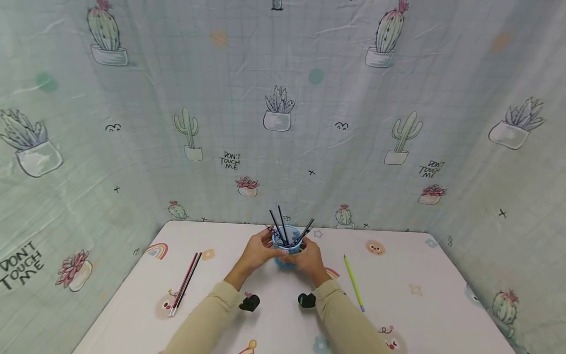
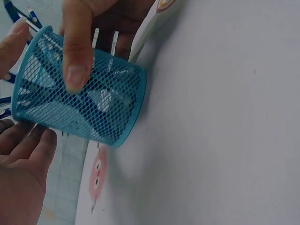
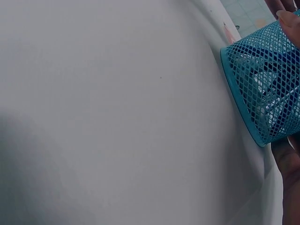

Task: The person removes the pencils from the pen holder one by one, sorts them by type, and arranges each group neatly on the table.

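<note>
In the head view, both hands hold a light-blue mesh pencil cup (image 1: 287, 248) near the middle of the table's far side. Several dark pencils (image 1: 283, 226) stand in it, leaning different ways. My left hand (image 1: 258, 250) grips the cup's left side, its thumb near the rim. On the other side, my right hand (image 1: 309, 258) curls round the cup with its thumb across the front. The left wrist view shows the mesh wall (image 2: 105, 98) and that right thumb (image 2: 77, 65) pressing on it. Whether the cup's base touches the table cannot be told.
Two slim pencils, one red (image 1: 184, 280) and one black (image 1: 190, 278), lie side by side on the left. A yellow-green pencil (image 1: 353, 280) lies to the right. The white printed table (image 1: 398, 280) meets a cactus-patterned curtain (image 1: 283, 147) at its far edge.
</note>
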A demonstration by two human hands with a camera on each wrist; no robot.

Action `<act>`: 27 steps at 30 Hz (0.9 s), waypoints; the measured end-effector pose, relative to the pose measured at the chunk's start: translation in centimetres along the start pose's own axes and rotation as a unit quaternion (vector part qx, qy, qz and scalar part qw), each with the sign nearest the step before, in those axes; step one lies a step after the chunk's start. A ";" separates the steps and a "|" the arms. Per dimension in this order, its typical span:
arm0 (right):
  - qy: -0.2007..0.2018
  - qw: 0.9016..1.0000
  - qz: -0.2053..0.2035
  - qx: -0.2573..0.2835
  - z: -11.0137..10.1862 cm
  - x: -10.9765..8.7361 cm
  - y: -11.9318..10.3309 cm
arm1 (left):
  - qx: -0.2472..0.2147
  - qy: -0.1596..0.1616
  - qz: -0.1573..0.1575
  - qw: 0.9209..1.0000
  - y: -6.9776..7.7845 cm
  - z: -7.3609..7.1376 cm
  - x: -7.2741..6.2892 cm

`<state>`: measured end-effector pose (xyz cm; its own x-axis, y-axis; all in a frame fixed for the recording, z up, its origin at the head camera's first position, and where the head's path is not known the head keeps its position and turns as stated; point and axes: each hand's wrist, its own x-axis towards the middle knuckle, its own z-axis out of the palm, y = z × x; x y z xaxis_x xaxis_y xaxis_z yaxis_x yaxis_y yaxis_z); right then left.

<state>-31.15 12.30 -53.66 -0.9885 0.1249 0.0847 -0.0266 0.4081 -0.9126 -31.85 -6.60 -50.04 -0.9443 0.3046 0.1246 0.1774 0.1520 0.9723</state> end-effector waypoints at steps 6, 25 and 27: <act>0.004 1.000 -0.022 0.011 0.0 -0.3 0.2 | 0.011 0.014 0.019 1.000 -0.6 1.2 0.2; -0.008 0.999 -0.034 0.016 -0.2 -0.4 0.2 | 0.006 0.045 -0.007 0.999 -1.1 1.7 0.5; -0.017 0.999 -0.032 0.023 -0.3 -0.5 0.1 | 0.008 0.045 -0.009 0.999 -1.2 1.7 0.5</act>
<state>-30.65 12.57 -53.71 -0.9890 0.0681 0.1309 -0.0966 0.3720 -0.9232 -32.03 -5.03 -51.43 -0.9685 0.2158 0.1245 0.1631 0.1717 0.9716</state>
